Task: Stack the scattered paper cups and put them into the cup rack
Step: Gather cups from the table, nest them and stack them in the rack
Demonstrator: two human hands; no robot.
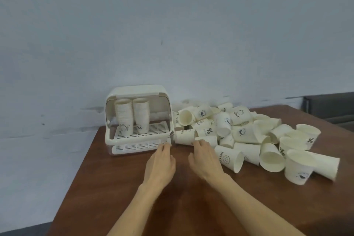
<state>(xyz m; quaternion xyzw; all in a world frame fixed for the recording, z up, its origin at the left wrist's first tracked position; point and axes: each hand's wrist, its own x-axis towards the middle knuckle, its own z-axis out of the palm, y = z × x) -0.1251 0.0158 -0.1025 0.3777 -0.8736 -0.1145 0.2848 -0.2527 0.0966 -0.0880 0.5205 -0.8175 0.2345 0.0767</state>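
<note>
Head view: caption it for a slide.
Two cup stacks stand in the open cup rack; both hands reach toward the loose paper cups.

The one camera is sitting on the person's head, looking forward and down. The table [118, 161] is filling the lower frame, close by; the wall [172, 25] is filling the upper half.

Rack [138, 120] set at the table's [118, 178] far left corner, against the wall [172, 25]. Two cup stacks [132, 116] stood upright, side by side, on the rack's upper shelf. Loose cups [249, 136] heaped right of the rack, spread along the far edge toward the right. Both hands, left [160, 163] and right [206, 159], placed over the table before the rack and heap.
</note>
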